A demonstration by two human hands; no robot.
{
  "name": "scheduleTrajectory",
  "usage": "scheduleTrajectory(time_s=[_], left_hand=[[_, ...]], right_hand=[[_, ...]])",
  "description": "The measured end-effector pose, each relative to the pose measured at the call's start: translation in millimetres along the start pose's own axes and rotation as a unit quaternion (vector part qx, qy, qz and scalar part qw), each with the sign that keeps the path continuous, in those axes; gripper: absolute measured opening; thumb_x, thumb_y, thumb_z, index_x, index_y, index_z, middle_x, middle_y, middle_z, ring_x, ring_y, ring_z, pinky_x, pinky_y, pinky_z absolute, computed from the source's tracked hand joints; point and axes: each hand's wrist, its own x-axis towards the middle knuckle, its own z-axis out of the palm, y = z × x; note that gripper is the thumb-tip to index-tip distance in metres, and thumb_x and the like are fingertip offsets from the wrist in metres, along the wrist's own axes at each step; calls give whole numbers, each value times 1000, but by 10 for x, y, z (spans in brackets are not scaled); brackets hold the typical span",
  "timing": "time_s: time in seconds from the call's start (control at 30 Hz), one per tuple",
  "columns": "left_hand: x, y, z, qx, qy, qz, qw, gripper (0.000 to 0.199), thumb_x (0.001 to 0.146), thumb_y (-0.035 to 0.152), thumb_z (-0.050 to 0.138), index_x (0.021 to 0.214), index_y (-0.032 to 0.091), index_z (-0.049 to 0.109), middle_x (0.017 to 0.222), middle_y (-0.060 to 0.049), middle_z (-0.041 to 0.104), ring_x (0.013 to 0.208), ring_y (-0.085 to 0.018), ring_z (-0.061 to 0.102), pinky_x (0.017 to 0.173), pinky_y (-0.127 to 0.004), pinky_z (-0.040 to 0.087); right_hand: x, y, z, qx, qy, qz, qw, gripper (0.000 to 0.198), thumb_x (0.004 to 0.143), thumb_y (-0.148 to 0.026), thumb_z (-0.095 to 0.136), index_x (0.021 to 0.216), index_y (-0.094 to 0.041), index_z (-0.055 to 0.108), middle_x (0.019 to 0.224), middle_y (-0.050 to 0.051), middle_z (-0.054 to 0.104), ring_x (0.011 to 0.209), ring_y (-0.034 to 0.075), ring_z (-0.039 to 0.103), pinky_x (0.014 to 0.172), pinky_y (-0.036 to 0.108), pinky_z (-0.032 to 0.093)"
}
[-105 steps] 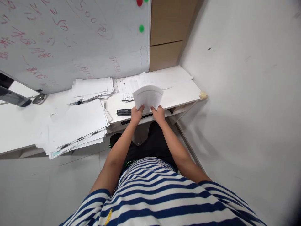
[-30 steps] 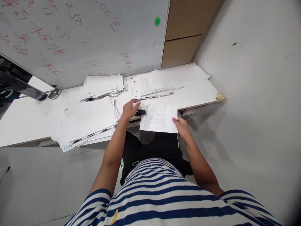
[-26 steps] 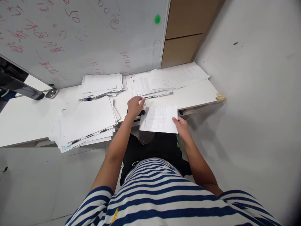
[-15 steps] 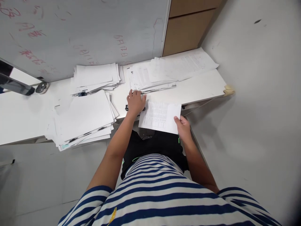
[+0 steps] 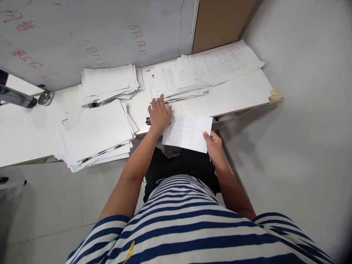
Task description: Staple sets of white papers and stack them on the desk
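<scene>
A white printed sheet of paper with small tables (image 5: 187, 132) is hanging over the near edge of the white desk (image 5: 236, 99), its far edge lying on the desktop. The right hand (image 5: 213, 143) is pinching the sheet's near right corner, thumb on top, forearm angling in from the lower right. The left hand (image 5: 158, 113) is lying palm down at the sheet's left edge, fingers loosely curled over a small black stapler (image 5: 149, 121), arm extended forward. Just beyond its fingertips, a fanned pile of printed papers (image 5: 189, 71) is spreading across the desk; a thick stack of blank white sheets (image 5: 96, 130) is sitting to the left.
</scene>
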Motion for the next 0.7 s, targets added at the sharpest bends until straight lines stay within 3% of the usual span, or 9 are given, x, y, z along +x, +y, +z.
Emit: scheduleTrajectory(time_s=[0.13,0.27,0.4,0.5,0.6,0.7], left_hand=[[34,-85,99,-72,34,8,997,66,97,53,42,154,22,29,153,-16,45,152,-37,22,120,-63,21],[93,-211,141,-184,44,1,982,74,92,61,50,153,24,30,154,-17,43,150,-38,27,118,-62,26],[117,-295,18,-331,47,6,942,79,88,66,55,153,31,28,149,-16,48,143,-34,41,113,-53,39],[43,-337,-125,-404,94,16,910,65,94,66,44,150,35,29,146,-10,51,138,-25,48,109,-44,43],[-103,-442,-167,-361,157,22,919,53,99,64,32,135,29,49,134,-9,60,128,-22,56,106,-40,44],[-244,-595,-58,-235,145,41,960,58,100,62,25,101,22,66,102,-11,67,106,-26,62,95,-43,44]], right_hand=[[-32,58,6,-3,-7,-7,1000,43,84,-56,62,100,-17,70,93,6,74,86,23,66,73,33,51],[-22,243,18,-11,-18,0,1000,44,82,-54,65,107,-19,71,106,8,75,100,28,68,87,41,53],[-27,425,47,34,-16,36,999,45,80,-54,66,109,-20,72,111,9,75,107,31,69,96,47,53],[-47,472,58,45,-7,29,999,46,79,-56,66,106,-20,72,112,9,76,104,31,70,95,49,54],[-51,447,49,42,-3,18,999,48,78,-59,66,106,-20,73,109,9,76,100,30,71,93,48,55],[-44,371,13,23,2,4,1000,52,78,-62,65,107,-19,73,107,9,77,97,30,71,89,45,56]])
